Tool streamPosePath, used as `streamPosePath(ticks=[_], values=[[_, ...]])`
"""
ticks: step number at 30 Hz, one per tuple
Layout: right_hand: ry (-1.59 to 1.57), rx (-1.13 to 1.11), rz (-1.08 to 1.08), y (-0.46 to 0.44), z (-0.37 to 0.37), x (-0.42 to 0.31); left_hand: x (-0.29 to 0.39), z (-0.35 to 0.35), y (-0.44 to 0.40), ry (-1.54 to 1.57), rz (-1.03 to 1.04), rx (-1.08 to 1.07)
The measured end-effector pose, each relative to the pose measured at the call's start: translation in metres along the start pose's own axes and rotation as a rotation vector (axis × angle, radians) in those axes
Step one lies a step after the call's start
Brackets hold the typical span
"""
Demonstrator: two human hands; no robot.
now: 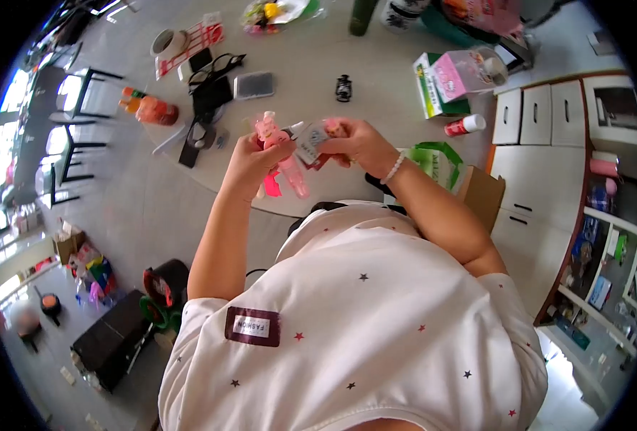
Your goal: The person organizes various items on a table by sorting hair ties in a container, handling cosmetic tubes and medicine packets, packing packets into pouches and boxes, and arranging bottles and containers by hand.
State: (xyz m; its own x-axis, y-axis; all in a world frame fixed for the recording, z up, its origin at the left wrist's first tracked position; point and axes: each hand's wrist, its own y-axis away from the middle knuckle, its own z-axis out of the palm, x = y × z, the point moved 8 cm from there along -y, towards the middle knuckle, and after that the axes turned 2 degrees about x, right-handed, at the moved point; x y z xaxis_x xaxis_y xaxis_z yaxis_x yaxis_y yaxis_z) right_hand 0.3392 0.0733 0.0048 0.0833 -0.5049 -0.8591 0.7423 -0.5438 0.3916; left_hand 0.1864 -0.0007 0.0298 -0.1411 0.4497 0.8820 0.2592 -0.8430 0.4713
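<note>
My left hand (250, 165) is closed around a pink toy-like item with a pale cap and a small pink figure at its top (268, 128). Below the fingers, a translucent pink tube (292, 177) and a bright pink tab (272, 184) stick out. In my right hand (361, 149), pinched between thumb and fingers, is a small clear packet with a printed label (309, 146); something pink and orange shows at its top. The packet and the pink item nearly meet above the table edge, and I cannot tell whether they touch. A beaded bracelet (393, 167) circles my right wrist.
On the pale table (297, 57) lie glasses (219, 66), a grey flat case (254, 85), an orange bottle (156, 110), a small black lantern-like object (343, 88) and a red-and-white can (465, 126). Boxes and a green packet (437, 164) sit at the right, near white cabinets (534, 169).
</note>
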Motion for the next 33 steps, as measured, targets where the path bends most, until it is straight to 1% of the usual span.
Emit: streamPosePath(ticks=[2,3,6,7,10,12,14,16,18,19,20,21,22,23,24,25,26,28,29,31,32,33], values=[[0.044,0.075,0.040,0.001,-0.001,0.005,0.003,-0.024,0.014,-0.021,0.002,0.063],[0.066,0.106,0.061,0.000,0.001,0.008,0.003,-0.044,0.022,-0.066,-0.012,0.145],[0.083,0.147,0.172,-0.004,0.012,0.025,-0.010,-0.109,0.042,-0.154,-0.104,0.287],[0.067,0.138,0.205,-0.010,0.016,0.034,-0.006,-0.122,0.051,-0.235,-0.130,0.339],[0.020,0.153,0.291,-0.031,0.032,0.063,-0.023,-0.151,0.038,-0.694,-0.063,0.316],[-0.040,0.274,0.318,-0.044,0.040,0.077,-0.041,-0.146,0.015,-0.888,-0.032,0.240],[-0.067,0.369,0.314,-0.052,0.048,0.087,-0.040,-0.120,-0.004,-1.119,-0.066,0.153],[-0.059,0.443,0.283,-0.056,0.051,0.090,-0.040,-0.101,-0.021,-1.269,-0.099,0.139],[-0.047,0.455,0.255,-0.054,0.057,0.092,-0.058,-0.106,-0.042,-1.277,-0.080,0.249],[-0.037,0.480,0.236,-0.051,0.055,0.091,-0.057,-0.098,-0.051,-1.274,-0.054,0.293],[-0.100,0.477,0.236,-0.050,0.055,0.093,-0.058,-0.097,-0.055,-1.220,-0.069,0.350],[-0.082,0.500,0.248,-0.048,0.053,0.095,-0.055,-0.095,-0.054,-1.176,-0.097,0.381],[-0.116,0.488,0.241,-0.044,0.053,0.090,-0.047,-0.089,-0.051,-1.190,0.103,0.486],[-0.071,0.531,0.263,-0.042,0.047,0.090,-0.045,-0.080,-0.049,-1.252,0.350,0.531],[-0.048,0.555,0.217,-0.042,0.040,0.091,-0.041,-0.074,-0.044,-1.287,0.424,0.561],[-0.025,0.575,0.210,-0.042,0.032,0.095,-0.037,-0.069,-0.040,-1.337,0.556,0.587],[-0.005,0.588,0.207,-0.042,0.026,0.097,-0.037,-0.067,-0.040,-1.347,0.595,0.574],[-0.039,0.612,0.285,-0.035,0.024,0.099,-0.032,-0.062,-0.037,-1.445,0.543,0.537],[-0.057,0.617,0.326,-0.033,0.026,0.100,-0.031,-0.061,-0.036,-1.475,0.485,0.460],[-0.061,0.524,0.327,-0.045,0.032,0.113,-0.029,-0.058,-0.031,-1.533,0.360,0.315],[-0.058,0.473,0.328,-0.049,0.032,0.120,-0.028,-0.057,-0.030,-1.558,0.348,0.282],[0.140,0.453,0.288,-0.049,0.028,0.111,-0.026,-0.057,-0.029,-1.581,0.334,0.252]])
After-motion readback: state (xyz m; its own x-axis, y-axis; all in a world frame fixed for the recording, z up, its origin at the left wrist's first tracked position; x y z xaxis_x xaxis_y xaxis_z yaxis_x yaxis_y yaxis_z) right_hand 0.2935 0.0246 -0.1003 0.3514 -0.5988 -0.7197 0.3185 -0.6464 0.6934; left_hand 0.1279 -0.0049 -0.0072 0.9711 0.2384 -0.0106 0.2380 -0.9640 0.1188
